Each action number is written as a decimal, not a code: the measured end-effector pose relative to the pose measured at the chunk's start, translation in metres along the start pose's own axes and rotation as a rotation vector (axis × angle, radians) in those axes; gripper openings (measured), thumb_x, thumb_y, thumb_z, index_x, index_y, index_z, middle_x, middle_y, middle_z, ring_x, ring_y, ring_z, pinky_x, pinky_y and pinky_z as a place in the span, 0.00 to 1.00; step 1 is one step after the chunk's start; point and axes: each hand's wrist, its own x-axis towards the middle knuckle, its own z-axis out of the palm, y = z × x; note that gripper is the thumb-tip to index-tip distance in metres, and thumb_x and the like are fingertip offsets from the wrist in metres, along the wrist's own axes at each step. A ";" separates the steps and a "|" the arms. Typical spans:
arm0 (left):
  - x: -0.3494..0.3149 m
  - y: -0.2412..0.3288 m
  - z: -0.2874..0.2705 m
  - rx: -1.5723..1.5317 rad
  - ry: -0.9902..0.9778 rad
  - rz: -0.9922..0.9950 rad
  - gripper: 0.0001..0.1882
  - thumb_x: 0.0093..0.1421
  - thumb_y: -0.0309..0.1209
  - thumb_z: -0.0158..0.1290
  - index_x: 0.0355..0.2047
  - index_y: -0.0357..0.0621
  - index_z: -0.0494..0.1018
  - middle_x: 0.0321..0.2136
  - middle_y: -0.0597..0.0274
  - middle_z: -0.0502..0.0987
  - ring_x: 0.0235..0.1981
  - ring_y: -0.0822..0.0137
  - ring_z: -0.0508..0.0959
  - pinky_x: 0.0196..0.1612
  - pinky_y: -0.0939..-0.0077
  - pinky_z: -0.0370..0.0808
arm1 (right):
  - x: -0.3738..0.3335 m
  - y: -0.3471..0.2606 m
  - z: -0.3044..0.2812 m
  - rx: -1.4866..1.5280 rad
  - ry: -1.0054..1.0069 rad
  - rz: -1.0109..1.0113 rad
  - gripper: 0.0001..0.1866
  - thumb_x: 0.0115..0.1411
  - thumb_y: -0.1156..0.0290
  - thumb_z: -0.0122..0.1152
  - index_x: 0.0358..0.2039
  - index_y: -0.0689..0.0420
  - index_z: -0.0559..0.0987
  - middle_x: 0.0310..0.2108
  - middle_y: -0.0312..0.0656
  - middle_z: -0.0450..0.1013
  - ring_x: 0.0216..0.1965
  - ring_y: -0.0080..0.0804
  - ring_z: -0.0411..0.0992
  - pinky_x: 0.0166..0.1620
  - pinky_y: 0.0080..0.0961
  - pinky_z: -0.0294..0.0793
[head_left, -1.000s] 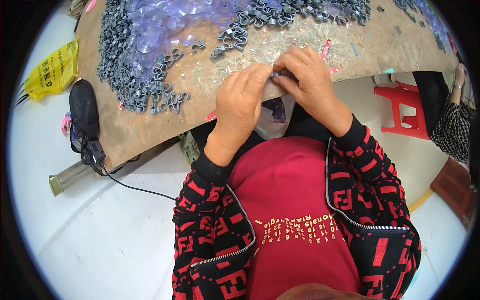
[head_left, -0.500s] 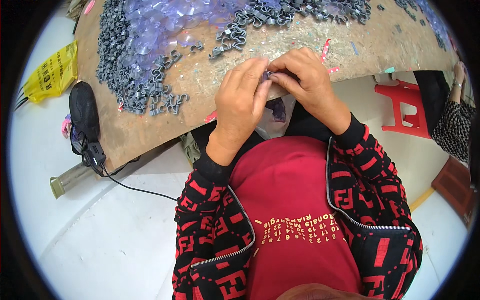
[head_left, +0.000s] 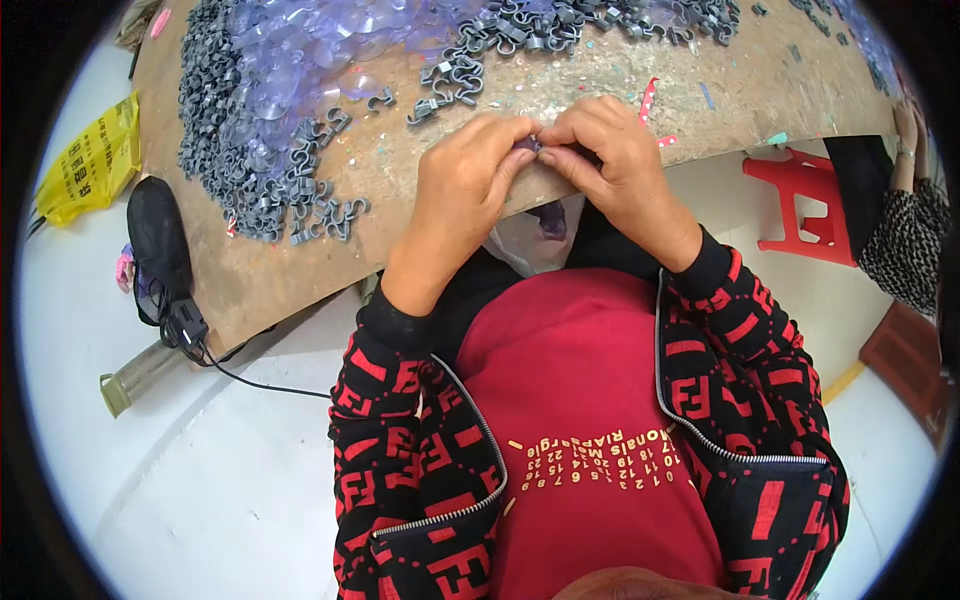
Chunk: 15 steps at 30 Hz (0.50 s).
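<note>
My left hand (head_left: 462, 175) and my right hand (head_left: 622, 168) meet just over the table's near edge. Thumbs and fingers of both are pinched on a small purple plastic piece (head_left: 531, 145), mostly covered by the fingertips, so its exact shape is hidden. Beyond the hands lies a heap of translucent purple suction cups (head_left: 285, 90). Grey plastic clips (head_left: 210, 130) are piled along its left side, and another grey clip cluster (head_left: 455, 82) lies just past my left hand.
Under the hands, a clear plastic bag (head_left: 520, 245) with dark purple bits hangs by my lap. Red strips (head_left: 648, 100) lie on the wooden table (head_left: 390, 170). A black mesh pouch (head_left: 160, 235) with a cable hangs at the left edge. A red stool (head_left: 800, 205) and another person's arm (head_left: 905, 145) are on the right.
My left hand has turned slightly, its wrist shifting left and its fingertips pressing closer to the right hand's. The purple piece is more covered. The view has shifted slightly.
</note>
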 end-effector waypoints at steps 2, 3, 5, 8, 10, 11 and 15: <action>0.000 0.000 0.000 -0.011 -0.009 0.013 0.12 0.54 0.23 0.57 0.40 0.39 0.75 0.33 0.54 0.78 0.34 0.54 0.79 0.35 0.66 0.75 | -0.001 -0.001 -0.001 0.011 -0.005 0.000 0.07 0.52 0.74 0.66 0.31 0.59 0.78 0.30 0.41 0.73 0.34 0.41 0.70 0.38 0.31 0.67; 0.000 0.001 0.001 -0.010 0.002 0.035 0.12 0.54 0.23 0.57 0.40 0.39 0.75 0.33 0.54 0.78 0.34 0.54 0.79 0.35 0.66 0.76 | -0.002 -0.001 -0.001 0.016 -0.001 -0.001 0.08 0.51 0.74 0.66 0.31 0.59 0.77 0.30 0.41 0.73 0.34 0.41 0.70 0.38 0.31 0.67; -0.001 0.000 0.001 -0.005 0.015 0.054 0.13 0.54 0.22 0.57 0.41 0.39 0.75 0.33 0.54 0.78 0.34 0.54 0.79 0.35 0.67 0.76 | -0.002 -0.002 0.000 0.025 0.001 -0.004 0.08 0.50 0.74 0.67 0.30 0.59 0.76 0.30 0.41 0.72 0.34 0.41 0.69 0.38 0.31 0.67; -0.003 -0.001 0.002 0.019 0.027 0.074 0.13 0.54 0.22 0.57 0.41 0.39 0.75 0.33 0.54 0.78 0.33 0.54 0.79 0.35 0.66 0.76 | -0.001 -0.004 0.000 0.011 -0.016 0.012 0.09 0.50 0.74 0.67 0.30 0.59 0.75 0.30 0.41 0.72 0.34 0.41 0.69 0.37 0.31 0.67; -0.004 -0.002 0.003 0.034 0.045 0.091 0.14 0.53 0.21 0.57 0.41 0.39 0.76 0.33 0.55 0.78 0.33 0.54 0.79 0.35 0.66 0.76 | -0.001 -0.006 0.000 -0.023 -0.015 -0.003 0.09 0.49 0.74 0.67 0.30 0.59 0.75 0.30 0.41 0.72 0.33 0.41 0.69 0.37 0.32 0.67; -0.004 -0.002 0.004 0.032 0.047 0.093 0.14 0.53 0.21 0.57 0.41 0.39 0.76 0.33 0.55 0.78 0.33 0.54 0.79 0.35 0.66 0.76 | -0.001 -0.006 -0.001 -0.026 -0.015 -0.004 0.09 0.49 0.74 0.67 0.30 0.59 0.75 0.30 0.41 0.72 0.33 0.41 0.69 0.37 0.32 0.67; -0.005 0.000 0.006 0.095 0.048 0.108 0.15 0.53 0.21 0.56 0.43 0.40 0.75 0.34 0.56 0.78 0.34 0.56 0.78 0.36 0.66 0.75 | -0.001 -0.008 -0.001 -0.059 -0.007 -0.008 0.09 0.49 0.74 0.67 0.29 0.59 0.75 0.29 0.40 0.71 0.33 0.41 0.69 0.36 0.32 0.67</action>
